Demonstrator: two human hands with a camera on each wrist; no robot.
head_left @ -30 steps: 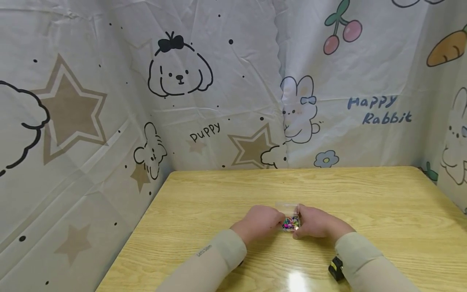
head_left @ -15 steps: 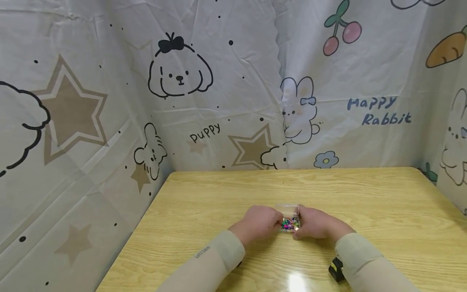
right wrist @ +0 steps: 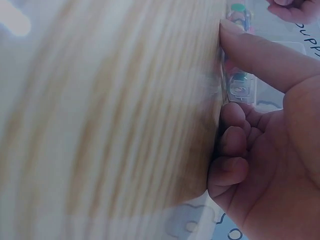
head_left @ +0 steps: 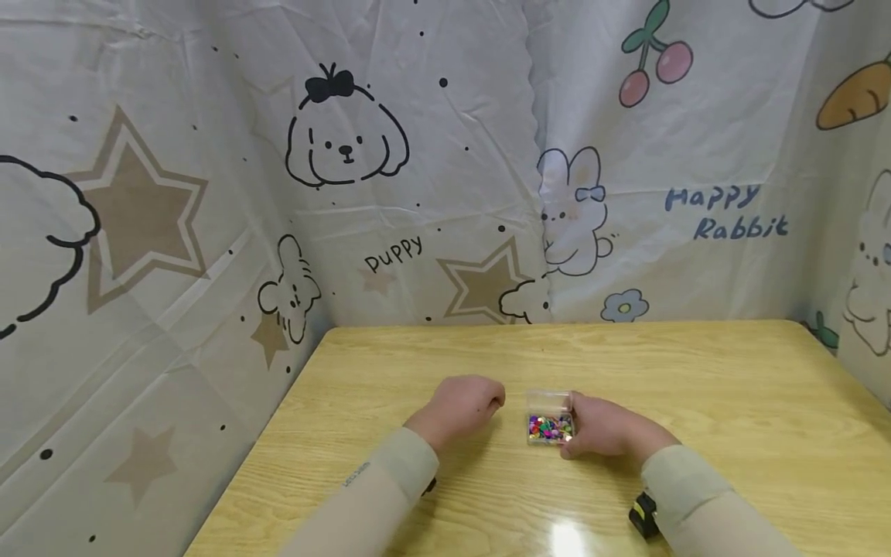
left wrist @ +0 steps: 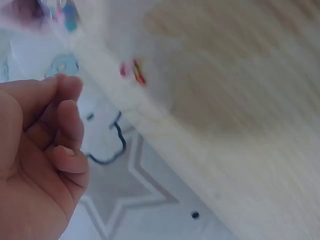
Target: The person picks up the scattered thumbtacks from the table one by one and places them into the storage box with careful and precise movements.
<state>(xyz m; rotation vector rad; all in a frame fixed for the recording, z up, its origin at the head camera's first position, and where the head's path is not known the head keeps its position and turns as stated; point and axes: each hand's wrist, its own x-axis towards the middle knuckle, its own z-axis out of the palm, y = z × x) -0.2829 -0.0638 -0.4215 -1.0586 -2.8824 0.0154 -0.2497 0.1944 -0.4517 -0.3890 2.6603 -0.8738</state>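
A small clear plastic box [head_left: 530,433] stands on the table with its lid raised at the back. Many-coloured shiny pieces [head_left: 550,428] fill it. My right hand [head_left: 602,425] grips the box's right side, thumb at the near corner; the right wrist view shows the thumb [right wrist: 265,57] and curled fingers along it. Left of the box, apart from it, is my left hand [head_left: 465,404]. Its fingers are curled with thumb and forefinger tips together, and nothing shows between them in the left wrist view. Small blurred red and yellow pieces [left wrist: 134,72] appear beyond those fingertips.
The wood-grain table [head_left: 390,360] ends at a patterned curtain [head_left: 418,155] behind and at both sides. A black object with a yellow mark [head_left: 643,514] is beside the right sleeve. Part of a dark object [head_left: 429,486] shows under the left sleeve.
My left hand has come out of the box and moved left, uncovering the box's left side. The right hand keeps its grip on the box.
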